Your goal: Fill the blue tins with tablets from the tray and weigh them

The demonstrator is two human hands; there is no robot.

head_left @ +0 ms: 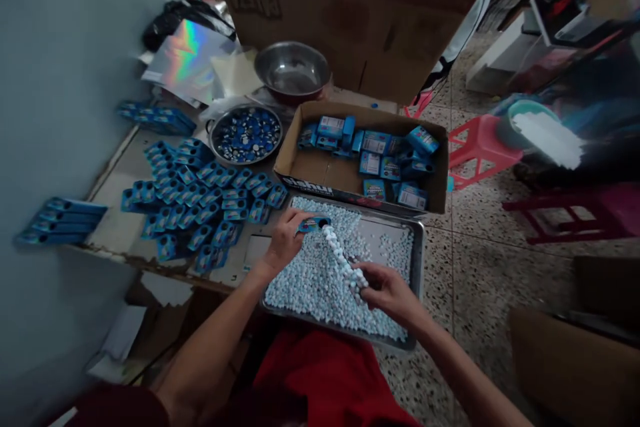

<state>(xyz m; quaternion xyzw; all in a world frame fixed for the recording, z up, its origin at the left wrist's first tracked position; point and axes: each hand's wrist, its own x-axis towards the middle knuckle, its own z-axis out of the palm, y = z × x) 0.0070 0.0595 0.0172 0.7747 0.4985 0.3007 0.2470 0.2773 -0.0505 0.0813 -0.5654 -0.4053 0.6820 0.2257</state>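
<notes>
My left hand (286,240) is closed around a small blue printed box (311,224), held tilted over the tray with its round hole facing right. My right hand (389,290) is closed at the lower end of a narrow, scoop-like row of white pellets (340,255). Whatever carries this row is hidden beneath the pellets. Its upper end meets the hole in the box. Below both hands lies a metal tray (419,260) spread with many pale blue and white pellets (310,287), thinner toward its right side.
Behind the tray stands an open carton (310,170) with blue boxes inside. Many blue boxes (190,197) lie at left, near a bowl of blue and white pieces (245,135). Farther back are a metal bowl (293,70) and a large cardboard box (350,13). Pink stools (483,147) stand at right.
</notes>
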